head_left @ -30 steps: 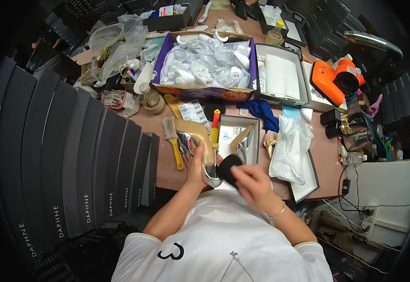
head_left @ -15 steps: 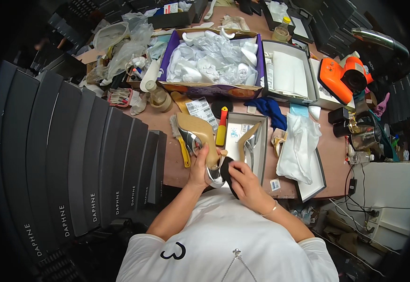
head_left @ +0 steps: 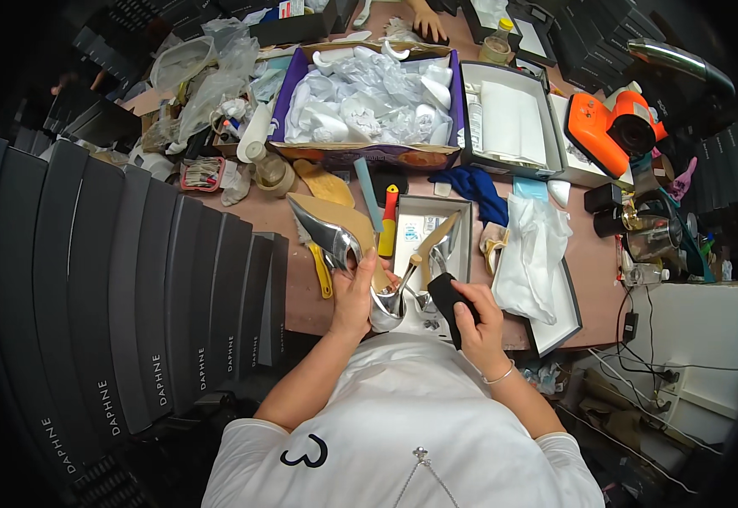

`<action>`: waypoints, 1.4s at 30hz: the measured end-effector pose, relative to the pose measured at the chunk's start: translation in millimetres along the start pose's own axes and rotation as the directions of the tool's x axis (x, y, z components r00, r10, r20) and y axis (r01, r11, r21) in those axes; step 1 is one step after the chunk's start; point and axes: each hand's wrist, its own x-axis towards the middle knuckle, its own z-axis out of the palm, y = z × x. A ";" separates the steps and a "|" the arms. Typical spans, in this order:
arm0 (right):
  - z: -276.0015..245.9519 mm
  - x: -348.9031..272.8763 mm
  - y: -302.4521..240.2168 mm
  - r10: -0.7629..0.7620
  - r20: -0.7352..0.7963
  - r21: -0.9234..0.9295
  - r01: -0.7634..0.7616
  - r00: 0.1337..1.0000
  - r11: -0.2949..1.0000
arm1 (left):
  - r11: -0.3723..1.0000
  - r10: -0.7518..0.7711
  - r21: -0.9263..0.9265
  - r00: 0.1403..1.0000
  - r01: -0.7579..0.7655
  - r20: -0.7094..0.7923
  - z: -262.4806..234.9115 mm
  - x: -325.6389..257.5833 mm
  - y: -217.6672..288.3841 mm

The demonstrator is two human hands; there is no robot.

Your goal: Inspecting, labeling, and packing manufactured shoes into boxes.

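My left hand (head_left: pixel 357 298) grips a silver high-heeled shoe (head_left: pixel 325 235), its tan sole turned upward and its heel toward my right. In my right hand (head_left: pixel 481 323) is a black, flat-sided pad (head_left: pixel 448 306), held just right of the heel and apart from it. Beyond my hands a second silver shoe (head_left: pixel 443 244) lies in an open shoebox (head_left: pixel 464 222). A pale blue strip (head_left: pixel 367 193) stands behind the held shoe; what supports it is hidden. Close by lie a red and yellow handled tool (head_left: pixel 389 222) and a yellow-handled brush (head_left: pixel 322 273).
Dark shoeboxes (head_left: pixel 136 292) stand in a row at left. A purple carton (head_left: pixel 369 154) of white wrapping sits ahead, beside a grey box (head_left: pixel 513 173) of paper. An orange device (head_left: pixel 593 135) and white wrapping (head_left: pixel 531 258) are at right. Another person's hand (head_left: pixel 426 21) is at the far edge.
My right hand and the black pad have moved right, off the heel. The shoe has tilted. Another person's hand has come in at the far edge, a pale blue strip shows, and the label sheet is out of sight.
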 end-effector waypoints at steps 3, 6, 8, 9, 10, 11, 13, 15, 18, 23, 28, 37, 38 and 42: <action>5.1 -1.0 -3.3 -0.018 -0.022 0.044 0.019 1.000 0.999 | 1.000 -0.001 0.018 1.000 0.001 -0.010 -0.7 0.3 -3.8; 25.8 12.7 -24.9 -0.301 0.094 -0.085 0.309 0.949 0.947 | 0.990 0.100 0.108 0.994 -0.095 -0.040 -2.9 0.4 -19.8; 46.6 19.0 -23.6 -0.410 0.250 -0.210 0.462 0.877 0.862 | 0.985 0.119 0.133 0.992 -0.112 -0.046 -3.1 -2.3 -21.5; 47.1 18.1 -19.9 -0.410 0.258 -0.193 0.463 0.875 0.865 | 0.989 0.089 0.119 0.995 -0.084 -0.044 -4.8 -3.8 -17.2; 45.7 15.1 -16.0 -0.412 0.267 -0.175 0.464 0.871 0.868 | 0.993 0.059 0.105 0.997 -0.055 -0.042 -5.1 -5.5 -13.5; 46.8 10.9 -12.3 -0.415 0.285 -0.147 0.468 0.864 0.872 | 0.999 0.006 0.049 1.000 -0.005 -0.019 -3.7 -9.3 -12.7; 41.2 4.3 -2.2 -0.437 0.347 -0.127 0.503 0.830 0.855 | 1.000 -0.013 0.023 1.000 0.013 -0.022 -9.3 -6.3 -22.8; 27.5 -4.6 6.7 -0.382 0.436 -0.154 0.486 0.815 0.860 | 0.991 -0.037 -0.128 0.998 0.044 0.055 -14.2 1.4 -19.4; 11.5 -8.0 20.8 -0.216 0.319 -0.172 0.281 0.923 0.944 | 0.928 -0.105 -0.318 0.953 0.197 0.284 -24.2 13.2 1.6; 14.1 31.7 -36.6 -0.199 0.106 0.065 0.193 0.974 0.979 | 0.948 -0.017 -0.279 0.903 0.151 0.430 -15.8 7.4 3.3; 55.0 7.4 -24.8 -0.416 0.216 -0.028 0.431 0.883 0.902 | 0.909 -0.017 -0.364 0.889 0.204 0.457 -29.7 10.9 -7.3; -23.6 -1.3 53.5 0.199 -0.111 0.020 -0.198 0.974 0.980 | 0.850 0.031 0.526 0.994 0.031 -0.108 -104.6 36.8 -19.9; -38.8 4.0 59.2 0.247 -0.188 0.061 -0.240 0.951 0.969 | 0.754 0.185 0.649 0.981 -0.103 -0.059 -92.9 28.4 -18.2; -63.8 -2.4 70.0 0.358 -0.249 0.251 -0.297 0.900 0.921 | 0.698 0.097 0.683 0.973 -0.218 0.212 -33.9 12.7 -42.9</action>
